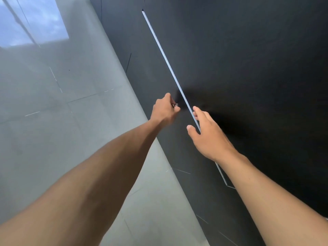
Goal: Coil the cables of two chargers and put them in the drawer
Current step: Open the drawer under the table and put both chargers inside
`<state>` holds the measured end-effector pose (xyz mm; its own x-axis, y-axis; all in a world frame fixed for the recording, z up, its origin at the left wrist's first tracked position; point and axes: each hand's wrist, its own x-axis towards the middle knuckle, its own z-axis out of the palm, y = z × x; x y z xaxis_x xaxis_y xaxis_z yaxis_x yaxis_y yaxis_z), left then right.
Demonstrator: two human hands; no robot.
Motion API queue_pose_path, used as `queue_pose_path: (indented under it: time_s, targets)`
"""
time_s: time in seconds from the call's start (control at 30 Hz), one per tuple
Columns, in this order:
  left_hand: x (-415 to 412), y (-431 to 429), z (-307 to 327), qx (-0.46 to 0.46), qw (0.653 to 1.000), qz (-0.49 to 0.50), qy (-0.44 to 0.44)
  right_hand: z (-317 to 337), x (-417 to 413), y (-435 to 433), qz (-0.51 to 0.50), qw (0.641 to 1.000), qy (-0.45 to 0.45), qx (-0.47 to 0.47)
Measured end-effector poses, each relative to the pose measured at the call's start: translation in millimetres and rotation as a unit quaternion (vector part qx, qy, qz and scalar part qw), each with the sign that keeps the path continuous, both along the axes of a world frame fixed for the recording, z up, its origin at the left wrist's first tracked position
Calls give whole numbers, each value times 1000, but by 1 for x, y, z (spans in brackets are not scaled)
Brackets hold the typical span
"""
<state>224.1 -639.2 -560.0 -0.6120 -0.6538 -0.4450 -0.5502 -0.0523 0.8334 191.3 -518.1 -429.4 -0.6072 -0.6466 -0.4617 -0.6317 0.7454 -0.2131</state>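
A dark cabinet fills the right side, seen from above. A thin pale strip [163, 54] runs diagonally along the top edge of the dark drawer front [150, 71]. My left hand [165, 110], with a ring on one finger, has its fingers curled against the drawer front just left of the strip; nothing shows in it. My right hand [205, 134] lies with straight fingers across the strip, its fingertips on the dark cabinet top [257, 68]. Neither charger nor any cable is in view, and the inside of the drawer is hidden.
A glossy grey tiled floor [62, 125] lies to the left of the cabinet, with a bright window reflection [32, 20] at the top left. Both of my forearms reach in from the bottom of the view.
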Motion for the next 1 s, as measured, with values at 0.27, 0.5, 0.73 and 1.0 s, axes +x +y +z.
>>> queue_pose_path:
  time_s: [0.27,0.5,0.73,1.0]
  targets:
    - [20,-6,-4,20,1000,4,-5,-6,3,8,-25,999,-31,12]
    - [78,-18,-5,49,999,5,-11,-11,12,28,-81,991,-66,86]
    - [121,-16,-2,108,993,46,-1,-16,73,36,-91,983,-123,106]
    - [163,-3,6,146,983,106,17,-27,104,48,-132,974,-167,71]
